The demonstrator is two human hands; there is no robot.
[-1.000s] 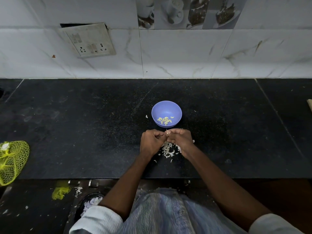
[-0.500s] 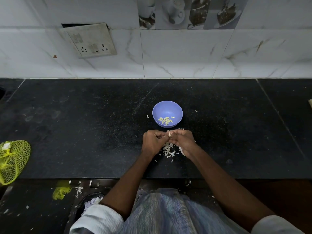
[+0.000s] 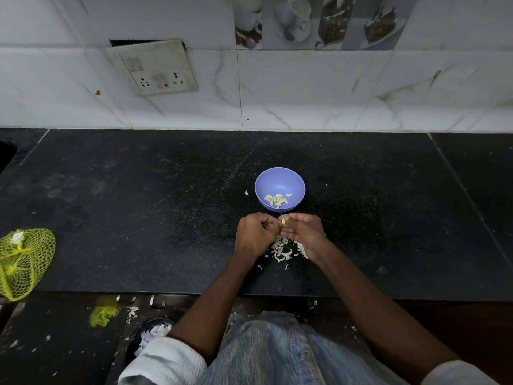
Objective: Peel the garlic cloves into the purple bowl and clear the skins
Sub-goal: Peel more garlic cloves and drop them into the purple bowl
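Pinching 1 clove [image 3: 283, 221] between both hands, we hold it just in front of the bowl [image 3: 279, 188], above the dark surface [image 3: 138, 218]. Our left hand [image 3: 256, 235] and right hand [image 3: 301, 232] are curled shut, fingertips meeting on the clove. Peeled cloves [image 3: 277, 200] lie in the bowl's bottom; a pile of skins [image 3: 283, 250] sits on the surface under our hands. We judge the clove small, light and firm, likely slick once bared, so gripping its ends suits best. Its papery skin should tear easily and cling to fingers. The skins look feather-light and may scatter, so gathering them calls for a slow sweep.
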